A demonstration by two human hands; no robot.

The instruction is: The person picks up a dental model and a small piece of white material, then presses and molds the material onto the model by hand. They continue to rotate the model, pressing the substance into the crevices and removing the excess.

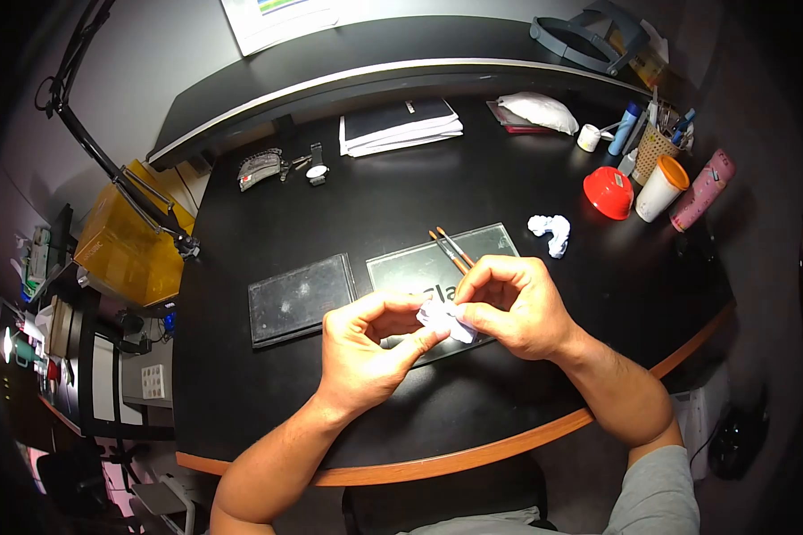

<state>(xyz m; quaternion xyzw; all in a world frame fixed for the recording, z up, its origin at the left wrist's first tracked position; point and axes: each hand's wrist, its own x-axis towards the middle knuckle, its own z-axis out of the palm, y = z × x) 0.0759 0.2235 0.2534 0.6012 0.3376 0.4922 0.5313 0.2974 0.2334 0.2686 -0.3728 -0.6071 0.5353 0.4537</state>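
Between my two hands is a small crumpled white piece, which looks like paper or tissue. My left hand pinches its left side between thumb and fingers. On its upper right side, my right hand pinches it too. Both hands are above the glass plate, partly covering dark lettering on it. Two thin brushes lie on the plate, just beyond my right hand. Another crumpled white piece rests on the black table to the right of the plate.
Left of the glass plate lies a dark slab. Papers, a watch and keys are farther back. A red bowl, a white cup and a pink bottle stand at right. A lamp arm reaches in at left.
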